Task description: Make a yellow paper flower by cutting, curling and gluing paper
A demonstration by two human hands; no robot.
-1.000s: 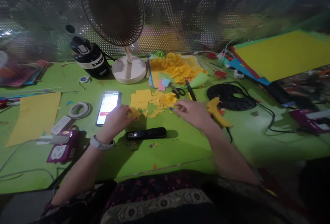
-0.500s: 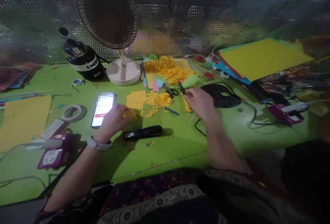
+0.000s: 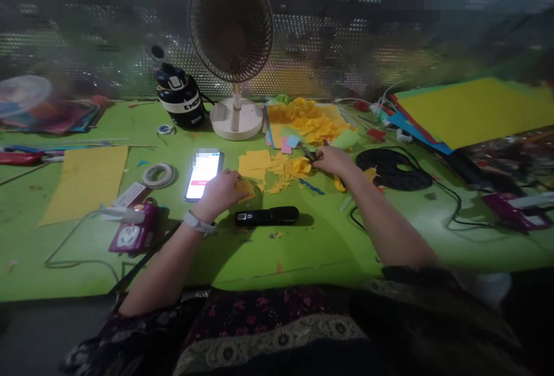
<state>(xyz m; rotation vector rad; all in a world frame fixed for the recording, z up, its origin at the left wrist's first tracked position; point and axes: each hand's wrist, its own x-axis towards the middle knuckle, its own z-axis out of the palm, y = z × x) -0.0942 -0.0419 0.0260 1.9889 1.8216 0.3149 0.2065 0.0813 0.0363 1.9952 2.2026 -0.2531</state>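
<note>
My left hand is closed over a small piece of yellow paper, its fingertips pressing near one edge. It rests just right of a lit phone. My right hand is closed around the handles of a pair of dark scissors, whose blades point up and left. Between the hands lie stacked yellow paper squares and yellow cut scraps. A black stapler lies in front of them. A yellow-handled tool, partly hidden, lies beneath my right wrist.
Crumpled yellow paper pieces are heaped at the back. A fan and a black bottle stand behind the phone. Left are a tape roll and a purple power adapter; right, coloured sheets and a black pad.
My right hand has moved left from beside the yellow-handled tool and taken hold of the scissors. The left hand keeps the yellow paper. The whole view has swung left.
</note>
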